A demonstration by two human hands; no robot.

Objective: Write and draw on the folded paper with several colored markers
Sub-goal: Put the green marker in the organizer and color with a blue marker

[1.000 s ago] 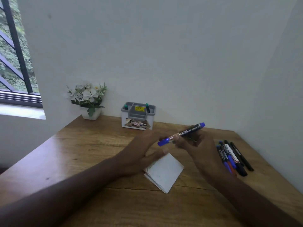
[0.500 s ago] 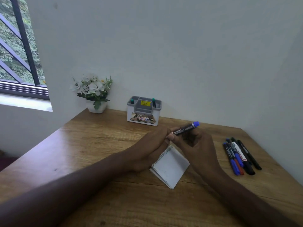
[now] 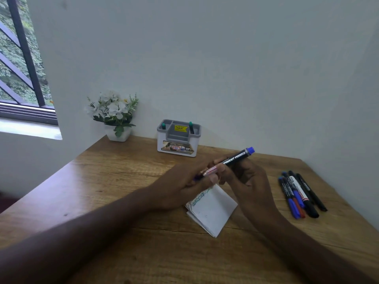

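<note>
The folded paper point(image 3: 212, 212) lies mid-surface with green scribble along its far edge, and just above it both hands meet on the blue marker point(image 3: 231, 159), right hand point(image 3: 246, 181) fingers curled round the barrel, left hand point(image 3: 184, 186) fingers pinching its lower end.

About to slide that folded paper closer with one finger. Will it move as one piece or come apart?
The folded paper shows several loose layers at its near edge, so a push there may fan them. It looks thin and light, so it should slide easily on the smooth wooden table. Pressing flat on top likely keeps it together.
</note>
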